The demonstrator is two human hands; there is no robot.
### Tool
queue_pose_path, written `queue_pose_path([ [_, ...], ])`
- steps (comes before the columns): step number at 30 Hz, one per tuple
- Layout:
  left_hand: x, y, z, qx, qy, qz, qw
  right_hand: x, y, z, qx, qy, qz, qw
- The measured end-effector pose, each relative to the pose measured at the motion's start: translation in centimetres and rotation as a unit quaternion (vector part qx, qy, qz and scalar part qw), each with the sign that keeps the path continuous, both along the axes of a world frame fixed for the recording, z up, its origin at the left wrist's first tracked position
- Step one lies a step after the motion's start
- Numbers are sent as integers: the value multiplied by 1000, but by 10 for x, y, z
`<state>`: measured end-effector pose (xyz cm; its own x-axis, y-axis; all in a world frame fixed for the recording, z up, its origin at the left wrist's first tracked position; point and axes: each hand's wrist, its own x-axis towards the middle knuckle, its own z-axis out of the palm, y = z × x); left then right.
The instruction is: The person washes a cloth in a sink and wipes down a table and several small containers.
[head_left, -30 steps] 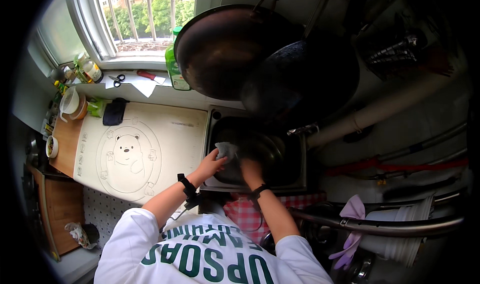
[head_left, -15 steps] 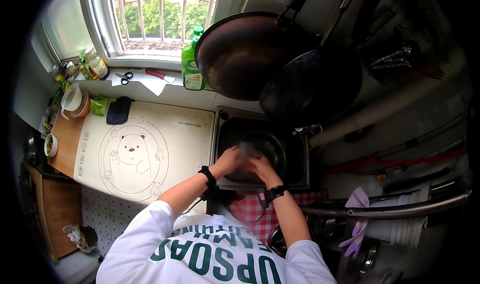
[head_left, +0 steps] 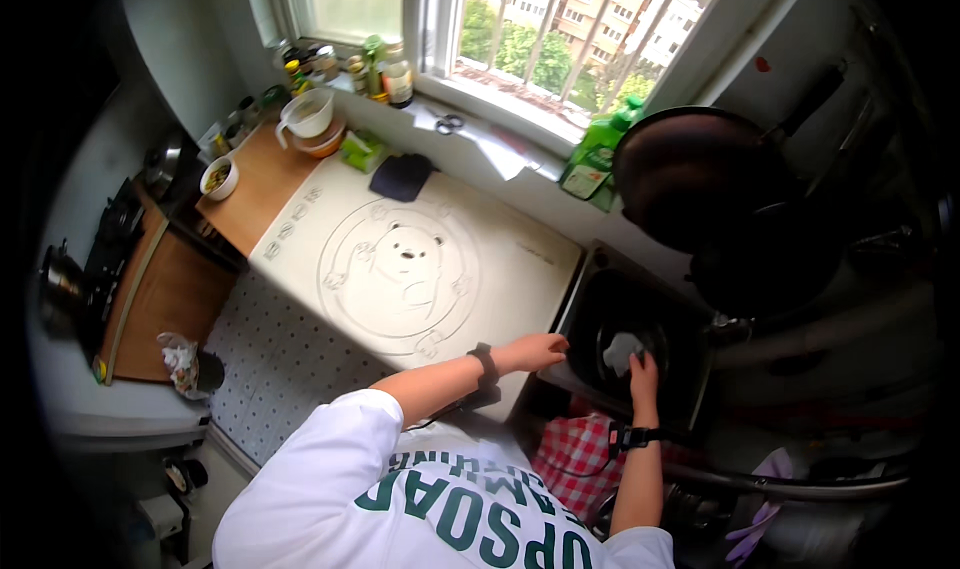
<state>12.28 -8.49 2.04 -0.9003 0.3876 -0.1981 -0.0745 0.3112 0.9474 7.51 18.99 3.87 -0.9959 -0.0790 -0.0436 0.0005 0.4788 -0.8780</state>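
Observation:
A limp, light grey cloth [head_left: 621, 352] hangs from the fingers of my right hand [head_left: 643, 377] over the sink [head_left: 578, 314]. Beneath it lies a dark round pan or basin [head_left: 655, 341], hard to make out in the shade. My left hand [head_left: 535, 353] is apart from the cloth, at the sink's left edge beside the white counter mat [head_left: 500, 314]. Its fingers are curled in, and nothing shows in them. Both wrists wear black straps.
Two large dark pans [head_left: 700, 174] hang on the wall behind the sink. A green detergent bottle [head_left: 598, 159] stands on the sill near scissors [head_left: 449, 124]. A dark folded cloth [head_left: 401, 177] and a white jug [head_left: 306, 115] are at the counter's back left.
The view has swung left. My hands were together on the grey cloth over the sink; now the left has come away toward the counter, and the right alone holds it.

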Motion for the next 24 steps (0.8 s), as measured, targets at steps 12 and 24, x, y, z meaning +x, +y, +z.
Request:
queue_pose_path([
  [12, 210, -179, 58, 279, 4, 312, 908, 144, -294, 69, -148, -163, 429, 876],
  [24, 403, -316, 72, 145, 115, 694, 695, 254, -535, 83, -228, -385, 585, 677],
])
